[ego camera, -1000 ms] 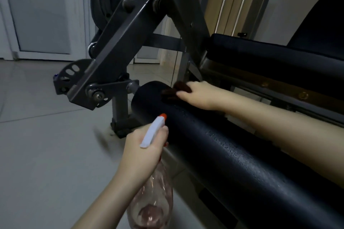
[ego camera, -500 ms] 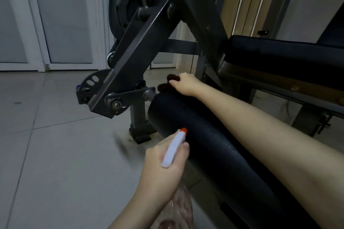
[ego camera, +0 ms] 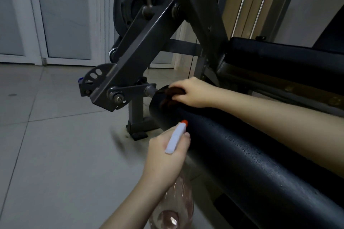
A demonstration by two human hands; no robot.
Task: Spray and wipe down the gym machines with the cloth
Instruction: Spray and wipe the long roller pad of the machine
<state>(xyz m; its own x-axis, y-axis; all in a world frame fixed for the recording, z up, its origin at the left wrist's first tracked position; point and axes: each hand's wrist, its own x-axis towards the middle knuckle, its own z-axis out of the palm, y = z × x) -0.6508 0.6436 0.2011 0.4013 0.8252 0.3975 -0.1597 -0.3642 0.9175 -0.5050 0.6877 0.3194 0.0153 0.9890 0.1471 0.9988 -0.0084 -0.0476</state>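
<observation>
Now my right hand (ego camera: 193, 95) clutches the cloth (ego camera: 172, 96) on the roller pad (ego camera: 242, 156) — my left hand (ego camera: 164, 161) grips the spray bottle (ego camera: 176, 141).

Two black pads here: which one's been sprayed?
The round roller pad under the cloth: droplets bead on it. The flat bench pad behind shows none.

Most of cloth (ego camera: 171, 95) buried under right hand (ego camera: 193, 95); only dark brown bunch shows. Neck and trigger of spray bottle (ego camera: 175, 208) hidden inside left hand (ego camera: 165, 158); base cut by bottom edge. Roller pad (ego camera: 242, 154) runs out at lower right. Dark smear (ego camera: 119, 141) on floor (ego camera: 55, 154) blurred, unreadable.
</observation>
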